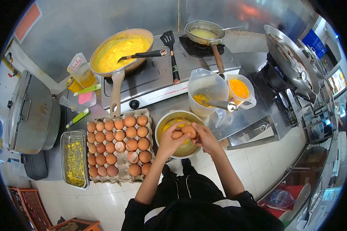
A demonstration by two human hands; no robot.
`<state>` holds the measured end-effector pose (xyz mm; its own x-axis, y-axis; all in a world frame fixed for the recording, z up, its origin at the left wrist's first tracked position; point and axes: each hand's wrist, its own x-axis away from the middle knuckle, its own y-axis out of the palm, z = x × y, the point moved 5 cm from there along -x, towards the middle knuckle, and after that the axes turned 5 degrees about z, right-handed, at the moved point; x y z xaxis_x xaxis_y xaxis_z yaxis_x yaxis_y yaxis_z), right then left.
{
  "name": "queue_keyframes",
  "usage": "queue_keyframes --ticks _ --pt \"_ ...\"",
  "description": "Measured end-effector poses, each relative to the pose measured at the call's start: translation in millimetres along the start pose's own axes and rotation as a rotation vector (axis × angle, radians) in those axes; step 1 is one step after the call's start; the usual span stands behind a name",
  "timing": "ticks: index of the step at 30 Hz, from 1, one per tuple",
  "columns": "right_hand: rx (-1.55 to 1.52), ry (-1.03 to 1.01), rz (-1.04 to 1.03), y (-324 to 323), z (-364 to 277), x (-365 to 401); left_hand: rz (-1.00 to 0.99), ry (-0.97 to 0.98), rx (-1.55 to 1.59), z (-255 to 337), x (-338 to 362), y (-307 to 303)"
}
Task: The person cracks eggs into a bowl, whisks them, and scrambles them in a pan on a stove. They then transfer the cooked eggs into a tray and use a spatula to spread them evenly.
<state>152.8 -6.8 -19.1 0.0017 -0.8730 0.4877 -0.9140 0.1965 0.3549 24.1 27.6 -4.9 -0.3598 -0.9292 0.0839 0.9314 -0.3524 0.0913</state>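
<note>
Two brown eggs [188, 131] sit pinched between a cook's bare hands, directly above a metal bowl [169, 112] with yellow yolk in it. The left hand [171, 141] is closed on the egg nearer its thumb; the right hand [208, 139] has its fingertips curled on the other — the two hands almost meeting. Whether either shell is cracked cannot be made out. The likeliest mishap is shell in the bowl: too hard a squeeze could crush an egg and drop splinters among the yolks, while a loose grip could let one fall in whole.

Just left of the bowl, an egg carton [122, 169] bears rows of eggs and emptied shells [133, 157], whose crumbs could cling to the fingers. Beyond it, a frying pan [117, 82] of yellow food rests on the stove [158, 92], its handle reaching to the carton's edge — a careless sleeve could knock it. A plastic pitcher [198, 81] holding a whisk [219, 104] stands behind the bowl, within reach of a stray elbow.
</note>
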Motion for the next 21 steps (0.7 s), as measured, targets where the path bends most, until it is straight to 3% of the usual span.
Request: queue_keyframes --ticks 1,3,5,6,8,13,21 --pt "0.123 -0.036 0.012 -1 -1 -1 -0.013 0.049 -0.192 3 -2 2" --pt "0.246 -0.071 0.025 4 -4 2 -0.003 0.019 -0.167 -3 -6 -2" --pt "0.359 -0.408 0.107 17 -28 15 0.009 -0.011 -0.142 0 -8 -4" --pt "0.360 -0.405 0.107 16 -29 14 0.062 0.065 -0.281 16 -6 -6" --pt "0.529 -0.623 0.039 21 -39 15 0.115 0.138 -0.423 27 -5 -8" --pt "0.593 -0.608 0.143 20 -30 7 0.037 0.237 -0.660 36 -11 -7" --pt "0.531 -0.564 0.143 21 -23 -1 0.013 0.300 -0.691 35 -15 -11"
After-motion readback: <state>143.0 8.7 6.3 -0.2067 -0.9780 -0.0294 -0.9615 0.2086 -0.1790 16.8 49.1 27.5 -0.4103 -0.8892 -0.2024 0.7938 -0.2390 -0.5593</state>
